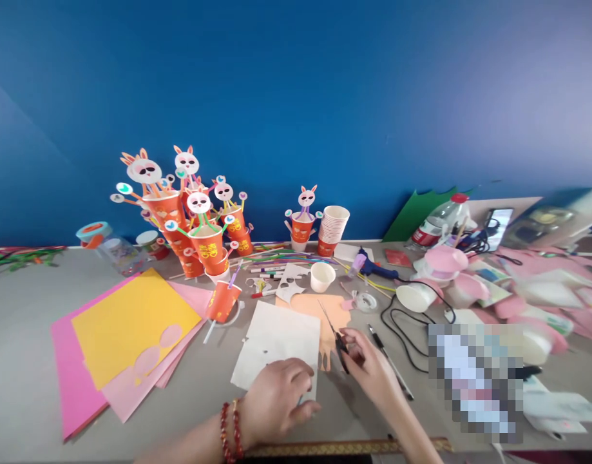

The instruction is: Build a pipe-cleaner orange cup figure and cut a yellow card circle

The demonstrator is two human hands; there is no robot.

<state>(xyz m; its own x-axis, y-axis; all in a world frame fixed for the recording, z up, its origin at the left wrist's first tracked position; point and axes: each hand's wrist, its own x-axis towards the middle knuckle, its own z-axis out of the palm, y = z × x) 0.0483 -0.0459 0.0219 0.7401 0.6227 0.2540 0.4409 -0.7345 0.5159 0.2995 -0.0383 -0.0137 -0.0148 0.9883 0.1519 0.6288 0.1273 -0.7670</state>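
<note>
My left hand, with a red bead bracelet on its wrist, rests curled on the near edge of a white sheet of paper and pinches it. My right hand grips the handles of a pair of scissors. The blades point away from me over an orange paper piece beside the white sheet. A black pen lies just right of my right hand.
Yellow and pink paper sheets lie at the left. Orange paper-cup rabbits and a stack of cups stand at the back by the blue wall. A white cup, glue gun, black cable, plastic bottle and pink paper craft clutter fill the right.
</note>
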